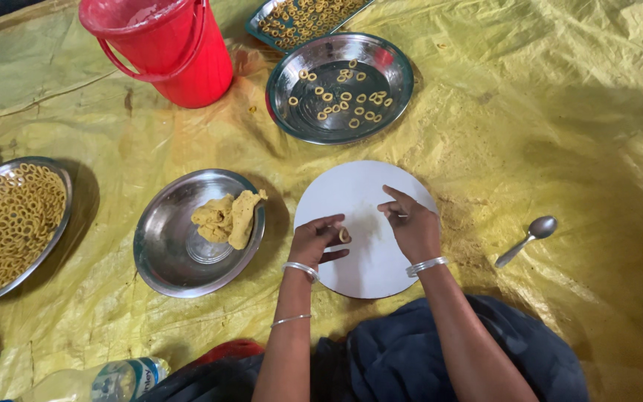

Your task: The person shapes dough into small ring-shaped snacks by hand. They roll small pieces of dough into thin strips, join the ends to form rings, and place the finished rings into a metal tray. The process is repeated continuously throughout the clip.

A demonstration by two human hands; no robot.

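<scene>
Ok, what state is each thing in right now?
Left hand: pinching a small dough ring.
Right hand: over the white round board, holding no dough that shows.
Middle steel plate: holds a dough lump.
Top steel plate: few rings.
Red plastic bucket: upright.

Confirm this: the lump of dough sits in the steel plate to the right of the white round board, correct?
Not quite. The head view shows the lump of dough in the steel plate to the left of the white round board, not the right.
</scene>
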